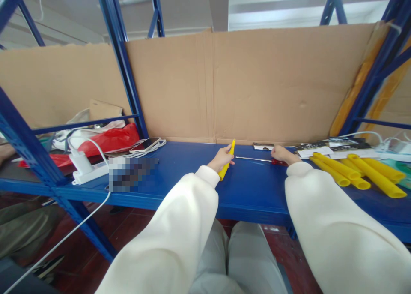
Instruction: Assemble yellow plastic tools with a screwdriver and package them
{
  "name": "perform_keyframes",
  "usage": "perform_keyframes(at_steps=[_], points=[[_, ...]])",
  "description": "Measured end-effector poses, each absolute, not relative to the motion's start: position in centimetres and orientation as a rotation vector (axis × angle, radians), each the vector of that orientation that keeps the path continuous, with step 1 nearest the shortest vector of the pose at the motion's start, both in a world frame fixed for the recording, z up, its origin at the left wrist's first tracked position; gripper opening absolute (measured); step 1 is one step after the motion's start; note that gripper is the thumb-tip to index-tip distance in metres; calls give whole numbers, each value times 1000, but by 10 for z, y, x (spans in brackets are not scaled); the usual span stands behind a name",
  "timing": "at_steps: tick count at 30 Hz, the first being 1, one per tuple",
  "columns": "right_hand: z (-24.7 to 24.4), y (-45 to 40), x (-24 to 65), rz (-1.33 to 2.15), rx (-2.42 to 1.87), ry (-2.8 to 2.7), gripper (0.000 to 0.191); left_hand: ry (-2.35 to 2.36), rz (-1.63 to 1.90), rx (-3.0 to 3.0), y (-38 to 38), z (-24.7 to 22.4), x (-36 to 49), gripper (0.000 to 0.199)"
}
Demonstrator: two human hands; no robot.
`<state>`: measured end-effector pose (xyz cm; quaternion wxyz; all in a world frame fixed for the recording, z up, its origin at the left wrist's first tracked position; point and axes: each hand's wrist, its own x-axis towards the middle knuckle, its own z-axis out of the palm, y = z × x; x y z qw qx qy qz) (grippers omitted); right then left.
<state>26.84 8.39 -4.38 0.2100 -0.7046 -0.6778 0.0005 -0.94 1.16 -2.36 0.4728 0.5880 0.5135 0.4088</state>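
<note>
My left hand [222, 159] is closed around a slim yellow piece [226, 166], which is tilted, its narrow tip up and away from me. To its right, my right hand [281, 155] grips the red handle of a screwdriver [253, 159]. The long metal shaft points left, its end close to the yellow piece; whether they touch I cannot tell. A small black-and-white item [263, 146] lies just behind my right hand. Several yellow tubes [377, 174] rest on the blue shelf to the right of my right sleeve.
The blue shelf [189, 157] has a cardboard panel [272, 84] at its back. Printed packets [313, 149] lie behind the tubes. On the left are a phone [145, 145], cables, a white power strip [93, 172] and a red bag [112, 139]. Another person's leg shows at lower left.
</note>
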Motion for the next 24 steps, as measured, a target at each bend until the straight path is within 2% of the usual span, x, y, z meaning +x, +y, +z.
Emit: perform_keyframes(at_steps=[4, 18, 24], points=[[-40, 81, 258, 78, -1937, -1862, 20, 1240, 1000, 1428, 13, -24, -10, 73], [-45, 84, 230, 388, -1267, -1675, 13, 1202, 1032, 1368, 18, -27, -12, 77], [-42, 76, 212, 522, -1145, -1672, 19, 1185, 1080, 1378, 16, -26, -9, 75]])
